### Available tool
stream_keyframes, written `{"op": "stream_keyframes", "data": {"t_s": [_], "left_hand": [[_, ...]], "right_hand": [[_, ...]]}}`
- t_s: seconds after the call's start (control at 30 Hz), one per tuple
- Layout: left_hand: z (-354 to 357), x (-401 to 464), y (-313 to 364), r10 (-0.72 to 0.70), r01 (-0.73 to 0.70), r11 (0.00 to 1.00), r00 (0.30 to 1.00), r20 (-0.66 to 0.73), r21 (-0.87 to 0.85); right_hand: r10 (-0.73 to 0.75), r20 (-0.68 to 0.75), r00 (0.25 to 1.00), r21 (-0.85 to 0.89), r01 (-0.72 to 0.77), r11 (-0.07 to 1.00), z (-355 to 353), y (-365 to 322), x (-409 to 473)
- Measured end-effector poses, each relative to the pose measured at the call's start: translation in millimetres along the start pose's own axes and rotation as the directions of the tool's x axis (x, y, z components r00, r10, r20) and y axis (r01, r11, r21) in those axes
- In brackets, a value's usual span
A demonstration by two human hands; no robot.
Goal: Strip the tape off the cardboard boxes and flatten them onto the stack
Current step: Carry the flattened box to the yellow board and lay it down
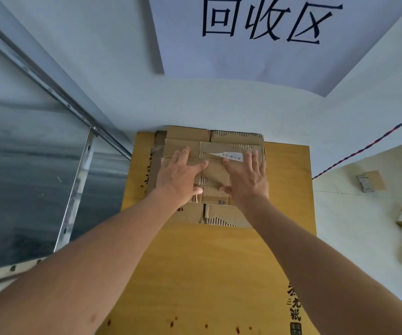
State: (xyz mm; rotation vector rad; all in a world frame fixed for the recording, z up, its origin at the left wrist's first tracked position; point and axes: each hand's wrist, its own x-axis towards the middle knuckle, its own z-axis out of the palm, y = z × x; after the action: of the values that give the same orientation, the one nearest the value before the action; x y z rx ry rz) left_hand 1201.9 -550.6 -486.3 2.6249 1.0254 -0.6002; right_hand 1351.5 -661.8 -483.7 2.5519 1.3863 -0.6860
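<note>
pressing flattened box (215, 175) onto stack (233, 216), left hand (179, 176) and right hand (249, 178) spread flat, gripping nothing

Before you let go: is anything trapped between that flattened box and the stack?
Nothing visible. Both hands, left and right, press the flattened box flat on the stack. Only a torn barcode label remains on its top.

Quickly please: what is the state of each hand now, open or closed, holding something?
Left hand: open, palm flat on the flattened cardboard box, holding nothing.
Right hand: open, also pressed flat on the same box, holding nothing.
</note>
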Motion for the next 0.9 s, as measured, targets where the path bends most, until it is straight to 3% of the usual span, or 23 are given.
{"op": "stream_keyframes", "data": {"t_s": [0.17, 0.3, 0.57, 0.77, 0.9], "left_hand": [[1.0, 2.5, 2.6, 0.016, -0.01, 0.996, 0.998, 0.068, -0.091], [-11.9, 8.8, -11.0, 0.064, -0.05, 0.992, 0.991, 0.115, -0.118], [-6.5, 9.4, -29.9, 0.058, -0.054, 0.994, 0.998, 0.037, -0.098], [-2.3, 4.0, -20.9, 0.028, -0.029, 0.999, 0.998, -0.049, -0.032], [1.2, 6.1, -22.4, 0.028, -0.03, 0.999, 0.998, -0.064, -0.03]], "right_hand": [[-0.055, 0.014, 0.998, 0.098, 0.053, 0.994, 7.6, 6.1, 1.7], [-0.056, 0.13, 0.99, 0.129, 0.039, 0.991, -10.6, 8.0, 13.6], [-0.068, 0.181, 0.981, 0.095, 0.052, 0.994, -20.0, 12.4, 16.7], [-0.038, 0.115, 0.993, -0.078, 0.047, 0.996, -16.2, 7.2, 12.7], [-0.03, 0.085, 0.996, -0.09, 0.037, 0.995, -10.1, 4.5, 13.7]]}}
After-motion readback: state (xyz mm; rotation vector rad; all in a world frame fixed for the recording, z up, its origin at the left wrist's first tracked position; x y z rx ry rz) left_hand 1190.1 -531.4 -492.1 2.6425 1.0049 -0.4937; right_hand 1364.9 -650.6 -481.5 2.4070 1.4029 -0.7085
